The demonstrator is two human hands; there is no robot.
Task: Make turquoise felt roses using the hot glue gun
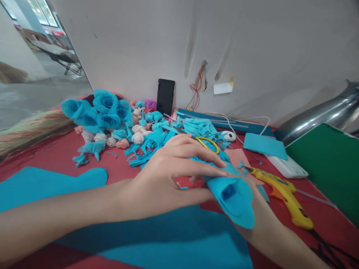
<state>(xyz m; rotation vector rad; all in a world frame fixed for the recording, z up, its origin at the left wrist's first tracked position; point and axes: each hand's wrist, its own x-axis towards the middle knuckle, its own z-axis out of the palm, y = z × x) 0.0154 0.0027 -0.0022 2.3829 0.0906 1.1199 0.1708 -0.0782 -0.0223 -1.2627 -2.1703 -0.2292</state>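
My left hand (pixel 171 172) reaches across from the left, fingers stretched out and laid over a half-rolled blue felt flower (pixel 234 198). My right hand (pixel 252 194) comes up from the lower right beneath that flower and holds it; most of its fingers are hidden by the felt. Below both hands lies a large sheet of blue felt (pixel 168 239) on the red table (pixel 61 157). Just past my left fingers sit yellow-handled scissors (pixel 209 144) on a heap of blue felt strips (pixel 157 144).
A yellow glue gun (pixel 283 194) lies right of the hands. Finished blue felt roses (pixel 98 110) and small pale ones (pixel 137 138) sit at the back left. A black phone (pixel 165 96) leans on the wall. A green board (pixel 328 164) and metal pipe (pixel 322 112) stand right.
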